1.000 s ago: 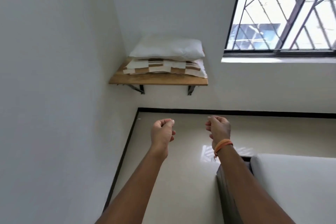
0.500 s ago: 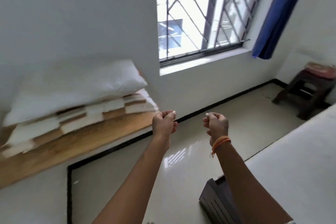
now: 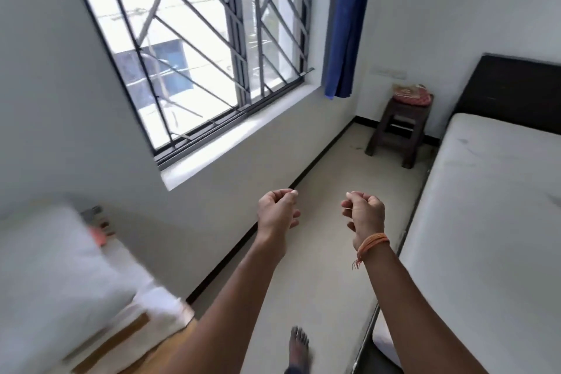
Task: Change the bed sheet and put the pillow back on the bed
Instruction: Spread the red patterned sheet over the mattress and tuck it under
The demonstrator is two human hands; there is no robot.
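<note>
A white pillow [image 3: 54,267] lies on a folded white-and-brown sheet [image 3: 133,328] on a wooden shelf [image 3: 179,340] at the lower left, blurred. The bare white mattress [image 3: 485,222] of the bed fills the right side, with a dark headboard [image 3: 510,88] behind it. My left hand [image 3: 277,211] and my right hand [image 3: 365,212] are raised side by side over the floor, between shelf and bed. The fingers of both are curled and hold nothing. An orange thread band circles my right wrist.
A barred window [image 3: 188,39] with a blue curtain [image 3: 346,24] is on the wall ahead. A dark stool [image 3: 400,130] with a reddish cloth [image 3: 411,94] on it stands in the far corner beside the bed. My bare foot [image 3: 299,346] is on the pale floor.
The view has swung right, from the shelf corner to the window, stool and bed. The shelf with pillow and sheet slid to the lower left. Both hands kept their curled pose.
</note>
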